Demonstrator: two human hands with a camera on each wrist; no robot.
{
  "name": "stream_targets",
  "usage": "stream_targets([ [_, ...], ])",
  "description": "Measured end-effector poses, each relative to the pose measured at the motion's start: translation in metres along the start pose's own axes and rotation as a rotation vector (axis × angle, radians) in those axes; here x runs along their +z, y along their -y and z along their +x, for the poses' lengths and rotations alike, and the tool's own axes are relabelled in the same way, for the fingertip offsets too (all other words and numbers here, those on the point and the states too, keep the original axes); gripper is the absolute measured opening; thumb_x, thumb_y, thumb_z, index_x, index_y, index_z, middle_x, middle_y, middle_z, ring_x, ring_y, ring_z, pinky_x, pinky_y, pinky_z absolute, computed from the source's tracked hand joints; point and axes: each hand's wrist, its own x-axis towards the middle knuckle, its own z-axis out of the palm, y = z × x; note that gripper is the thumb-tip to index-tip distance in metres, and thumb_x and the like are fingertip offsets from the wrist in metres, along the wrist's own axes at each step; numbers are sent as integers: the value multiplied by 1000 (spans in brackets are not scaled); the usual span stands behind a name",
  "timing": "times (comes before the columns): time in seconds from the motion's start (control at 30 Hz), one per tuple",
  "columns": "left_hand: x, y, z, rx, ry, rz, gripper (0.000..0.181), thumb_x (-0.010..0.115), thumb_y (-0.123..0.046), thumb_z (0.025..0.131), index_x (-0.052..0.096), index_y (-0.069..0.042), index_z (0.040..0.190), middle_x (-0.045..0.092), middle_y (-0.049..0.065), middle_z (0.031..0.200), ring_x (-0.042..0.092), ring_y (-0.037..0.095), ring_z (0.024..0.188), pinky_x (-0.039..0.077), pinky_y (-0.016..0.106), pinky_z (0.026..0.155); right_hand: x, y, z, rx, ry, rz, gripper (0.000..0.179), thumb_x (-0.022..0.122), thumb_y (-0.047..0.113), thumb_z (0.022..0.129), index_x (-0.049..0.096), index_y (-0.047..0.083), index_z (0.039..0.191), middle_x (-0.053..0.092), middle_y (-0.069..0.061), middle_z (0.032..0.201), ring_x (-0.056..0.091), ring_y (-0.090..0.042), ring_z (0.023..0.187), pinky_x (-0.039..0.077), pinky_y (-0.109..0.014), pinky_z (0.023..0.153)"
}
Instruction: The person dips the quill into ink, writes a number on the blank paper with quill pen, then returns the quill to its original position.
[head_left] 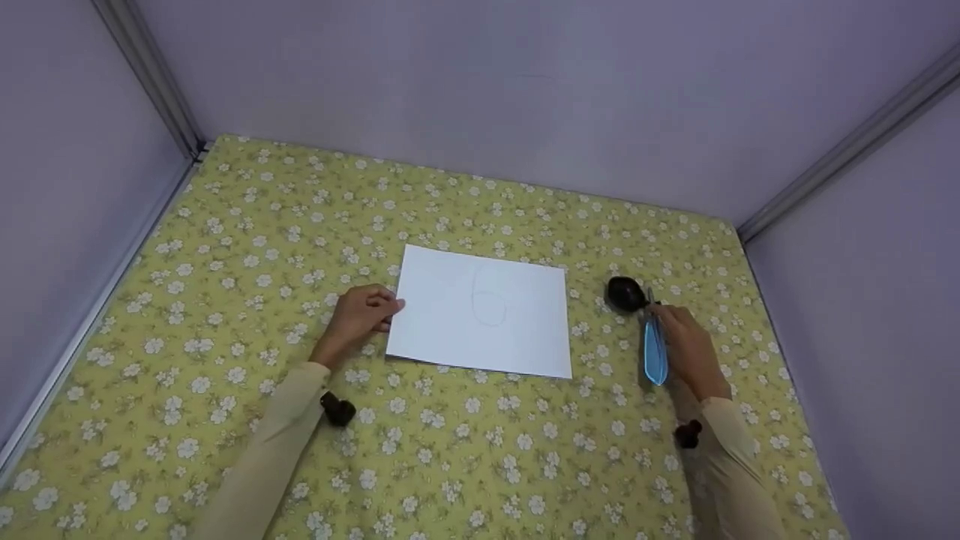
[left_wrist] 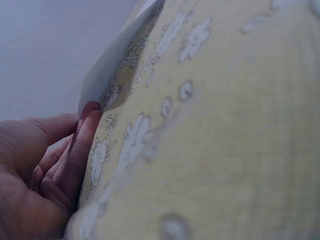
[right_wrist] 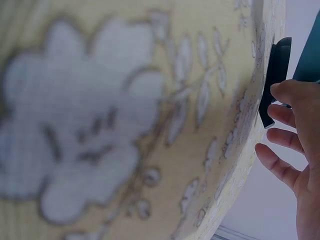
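A white sheet of paper with a faint "6" drawn on it lies near the middle of the cloth. My left hand pinches its left edge between thumb and finger; in the left wrist view that edge is lifted off the cloth. To the right, my right hand pinches the upper end of a long, shiny blue object where it meets a rounded black part. In the right wrist view, a fingertip touches the black part and the other fingers are spread. I cannot tell the object's exact kind.
A yellow cloth with white flowers covers the tabletop. Pale walls enclose it at the back and both sides, with metal posts in the corners. A small dark device sits at the left wrist, another at the right.
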Motion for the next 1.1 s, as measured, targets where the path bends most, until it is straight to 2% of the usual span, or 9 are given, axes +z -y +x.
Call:
stream_targets([
  [0.07, 0, 0, 1, -2, 2, 6, 25, 70, -18, 104, 66, 6, 110, 61, 8, 84, 61, 15, 72, 59, 26, 71, 0, -1, 1, -2, 4, 2, 46, 64, -19, 94, 63, 1, 135, 63, -26, 127, 62, -46, 114, 56, -62, 87],
  [0.27, -2, -2, 3, -18, -18, 114, 27, 71, -23, 103, 69, 2, 114, 66, 7, 87, 67, 14, 75, 61, 25, 74, 5, -1, -3, -8, 21, -1, 47, 67, -20, 91, 63, -1, 135, 64, -26, 128, 62, -45, 114, 55, -61, 88],
  [0.33, -2, -2, 2, -20, -17, 124, 26, 70, -22, 103, 69, 2, 114, 66, 8, 87, 67, 14, 76, 61, 26, 74, 7, 0, -6, 2, 29, -1, 47, 68, -18, 92, 63, -1, 135, 63, -26, 129, 62, -45, 116, 55, -62, 89],
  [0.53, 0, 0, -2, -27, -16, 123, 25, 69, -21, 104, 69, 2, 113, 67, 9, 88, 67, 15, 76, 61, 27, 74, 8, 3, -13, 39, 71, 10, 43, 70, -8, 96, 62, -1, 138, 63, -27, 129, 62, -46, 115, 55, -63, 88],
  [0.73, 0, 0, -1, -8, -30, 140, 24, 70, -21, 104, 70, 1, 111, 68, 9, 88, 68, 14, 76, 61, 26, 74, 3, 3, -6, 62, 101, 4, 50, 72, -8, 94, 60, 0, 142, 61, -28, 132, 60, -47, 119, 54, -63, 91],
  [0.93, 2, 0, 1, 1, -11, 89, 27, 69, -21, 104, 68, 5, 112, 65, 10, 88, 65, 15, 76, 59, 25, 72, -1, -1, -3, 61, 116, 3, 55, 76, -8, 91, 59, 1, 142, 60, -29, 134, 59, -47, 120, 54, -63, 92],
  [1.1, 1, -1, 2, 5, -4, 55, 27, 70, -20, 104, 67, 5, 112, 63, 7, 83, 62, 14, 73, 57, 24, 70, -1, -3, 1, 34, 106, 12, 51, 75, -4, 93, 60, 2, 142, 61, -28, 134, 59, -47, 121, 53, -64, 93],
])
